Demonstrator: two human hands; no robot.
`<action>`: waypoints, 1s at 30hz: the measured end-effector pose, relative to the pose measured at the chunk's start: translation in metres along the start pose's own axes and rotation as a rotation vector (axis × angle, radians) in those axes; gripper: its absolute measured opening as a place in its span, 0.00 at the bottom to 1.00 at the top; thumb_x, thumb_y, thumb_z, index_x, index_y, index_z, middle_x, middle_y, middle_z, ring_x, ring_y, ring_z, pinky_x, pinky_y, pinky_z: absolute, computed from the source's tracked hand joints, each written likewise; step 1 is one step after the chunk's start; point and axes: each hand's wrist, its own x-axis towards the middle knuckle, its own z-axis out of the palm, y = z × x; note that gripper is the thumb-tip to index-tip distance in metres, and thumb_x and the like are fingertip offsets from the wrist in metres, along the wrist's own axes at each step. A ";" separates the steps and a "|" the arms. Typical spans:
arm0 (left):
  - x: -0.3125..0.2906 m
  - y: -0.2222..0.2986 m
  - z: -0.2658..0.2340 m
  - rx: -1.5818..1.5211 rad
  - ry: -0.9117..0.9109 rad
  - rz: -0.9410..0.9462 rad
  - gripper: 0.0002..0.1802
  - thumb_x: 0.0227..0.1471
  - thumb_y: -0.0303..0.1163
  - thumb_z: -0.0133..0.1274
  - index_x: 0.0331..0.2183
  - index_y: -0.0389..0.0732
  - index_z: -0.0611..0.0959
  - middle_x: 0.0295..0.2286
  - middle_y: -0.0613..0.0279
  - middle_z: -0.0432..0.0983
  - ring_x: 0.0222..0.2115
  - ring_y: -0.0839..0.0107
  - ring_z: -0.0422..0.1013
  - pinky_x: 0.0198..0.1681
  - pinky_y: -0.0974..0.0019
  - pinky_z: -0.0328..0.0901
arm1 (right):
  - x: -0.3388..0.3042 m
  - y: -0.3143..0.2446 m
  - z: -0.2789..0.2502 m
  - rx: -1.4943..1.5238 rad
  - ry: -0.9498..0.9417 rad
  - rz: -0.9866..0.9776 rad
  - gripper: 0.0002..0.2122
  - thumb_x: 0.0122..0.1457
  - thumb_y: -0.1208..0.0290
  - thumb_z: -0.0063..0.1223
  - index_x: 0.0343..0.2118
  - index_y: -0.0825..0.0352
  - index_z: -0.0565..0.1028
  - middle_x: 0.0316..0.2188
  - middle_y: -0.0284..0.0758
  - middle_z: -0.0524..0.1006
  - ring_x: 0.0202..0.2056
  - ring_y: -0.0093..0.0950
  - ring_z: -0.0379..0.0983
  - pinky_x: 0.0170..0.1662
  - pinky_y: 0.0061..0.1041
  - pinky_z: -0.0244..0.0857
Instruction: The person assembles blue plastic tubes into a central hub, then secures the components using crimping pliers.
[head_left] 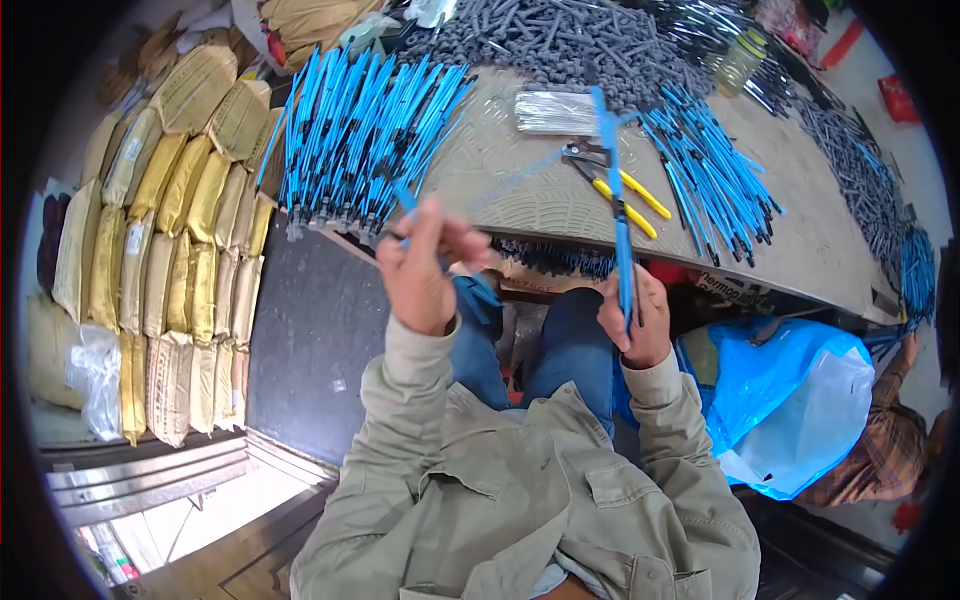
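Observation:
My right hand (637,312) is closed round the lower end of a slim blue rod with black fittings (618,185), which stands nearly upright over the front edge of the table. My left hand (430,265) is raised in front of the large pile of blue rods (370,130) and is smeared by motion. A short blue piece (404,196) shows at its curled fingers, and its full length cannot be made out. Yellow-handled pliers (628,193) lie on the table just behind the rod in my right hand.
A bundle of thin metal wires (556,113) lies on the table (520,210). Grey plastic parts (560,45) heap at the back; more blue rods (705,170) lie right. Wrapped packages (180,230) stack at left. A blue plastic bag (770,390) and another person's sleeve (875,440) are at right.

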 end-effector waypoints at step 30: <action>-0.009 -0.016 0.025 -0.482 -0.072 0.189 0.06 0.55 0.34 0.47 0.34 0.44 0.70 0.15 0.66 0.67 0.09 0.78 0.60 0.12 0.75 0.57 | 0.121 -0.108 -0.158 -2.111 0.631 -0.623 0.09 0.52 0.64 0.52 0.31 0.63 0.73 0.29 0.36 0.75 0.28 0.32 0.73 0.30 0.26 0.66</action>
